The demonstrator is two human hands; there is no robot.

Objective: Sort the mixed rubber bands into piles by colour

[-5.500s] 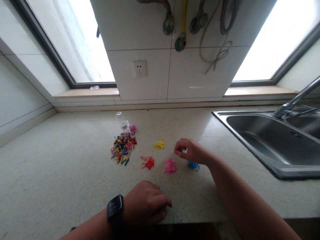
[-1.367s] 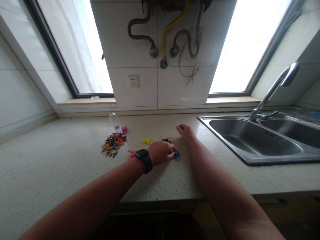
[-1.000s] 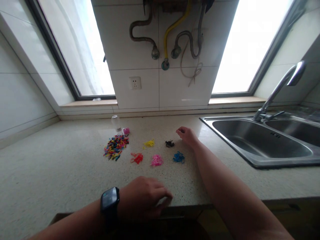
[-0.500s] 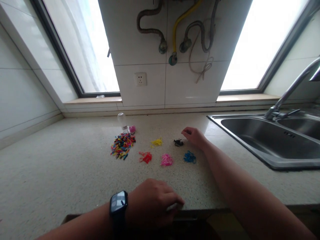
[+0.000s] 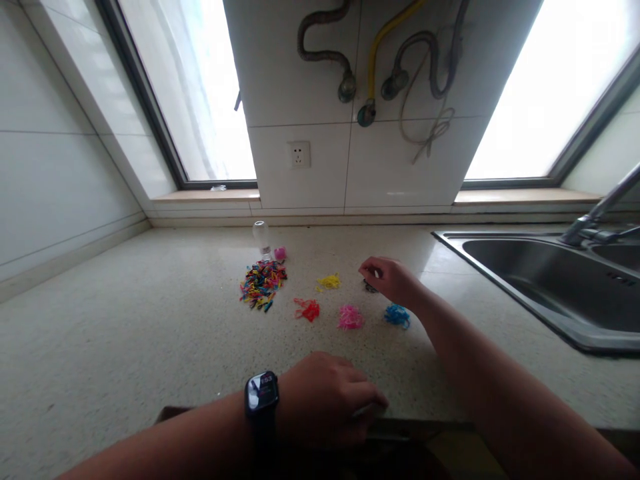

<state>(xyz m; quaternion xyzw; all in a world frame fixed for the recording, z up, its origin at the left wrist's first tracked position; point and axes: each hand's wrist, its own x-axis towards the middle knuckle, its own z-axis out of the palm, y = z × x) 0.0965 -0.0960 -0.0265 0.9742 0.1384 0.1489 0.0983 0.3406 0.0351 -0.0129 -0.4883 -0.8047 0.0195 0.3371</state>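
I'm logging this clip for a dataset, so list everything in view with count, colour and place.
mixed pile of small bands: one, many colours, counter left of centre
yellow pile: one, yellow, right of the mixed pile
red pile: one, red, nearer the counter edge
pink pile: one, pink, right of the red pile
blue pile: one, blue, beside the right wrist
dark pile: one, black, mostly hidden under the right hand
small bottle: one, clear, behind the mixed pile
cap: one, pink, beside the bottle
sink: one, steel, right
wall socket: one, white, tiled wall
hoses: several, grey and yellow, above the socket
left hand: with black watch, at the counter's front edge
right hand: fingers curled over the dark pile
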